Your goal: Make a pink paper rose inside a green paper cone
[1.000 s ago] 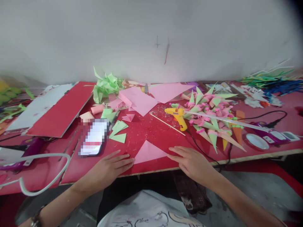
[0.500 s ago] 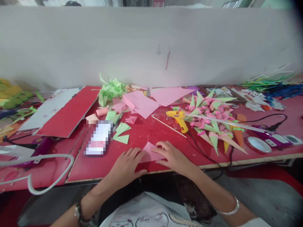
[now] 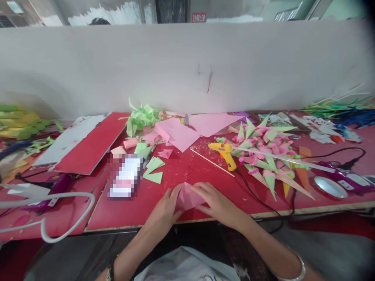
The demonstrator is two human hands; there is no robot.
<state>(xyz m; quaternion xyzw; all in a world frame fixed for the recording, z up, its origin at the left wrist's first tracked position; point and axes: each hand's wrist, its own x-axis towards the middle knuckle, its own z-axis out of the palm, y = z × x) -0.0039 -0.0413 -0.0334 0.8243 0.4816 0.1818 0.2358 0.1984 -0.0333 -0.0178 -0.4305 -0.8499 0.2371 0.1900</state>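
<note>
Drawing in around the pink paper, both hands meet it at the near edge

The left hand [image 3: 166, 207] and right hand [image 3: 218, 203] touch the pink sheet [image 3: 189, 197] from either side, fingers bent over it; whether they pinch it, I cannot tell. A second ago they lay wider apart, at the corners of its flat triangle; now they partly cover it.

The sheet is on the red table [image 3: 129, 214]. Farther in are a blurred phone [image 3: 127, 177], green paper pieces [image 3: 154, 177] and, to the right, a yellow glue gun [image 3: 225, 154] beside heaped pink-and-green cones [image 3: 266, 148]. Larger pink sheets [image 3: 178, 134] and crumpled green paper [image 3: 143, 117] lie behind. Above the pale partition [image 3: 146, 62], a red sign [image 3: 199, 17] and more room now show.
</note>
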